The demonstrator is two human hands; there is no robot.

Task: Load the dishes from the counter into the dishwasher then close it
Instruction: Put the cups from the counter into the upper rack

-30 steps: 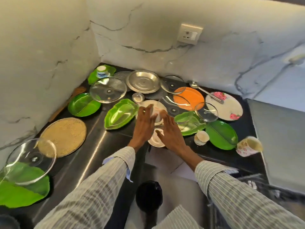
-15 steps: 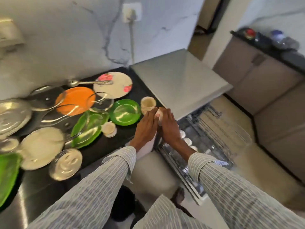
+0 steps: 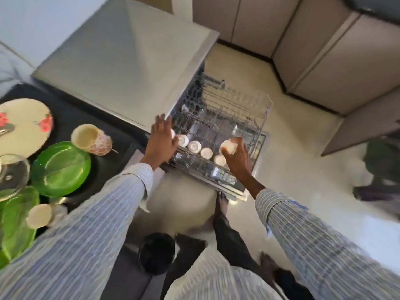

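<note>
A small white cup (image 3: 227, 146) is held in the right hand (image 3: 237, 158), with the fingers curled round it, just over the pulled-out rack (image 3: 227, 118) of the dishwasher (image 3: 121, 61). The left hand (image 3: 161, 141) is at the rack's near corner, and a bit of white shows past its fingers (whether a cup is held there cannot be told). The loading step is in hand, it seems. Next, the cup needs to be set mouth down in a free spot beside the others. Four white cups (image 3: 195, 146) are counted in a row in the rack. On the counter (image 3: 121, 139) are seen one flowered plate (image 3: 23, 124), one flowered mug (image 3: 91, 138), one round green plate (image 3: 61, 168) and one more small cup (image 3: 40, 215).
</note>
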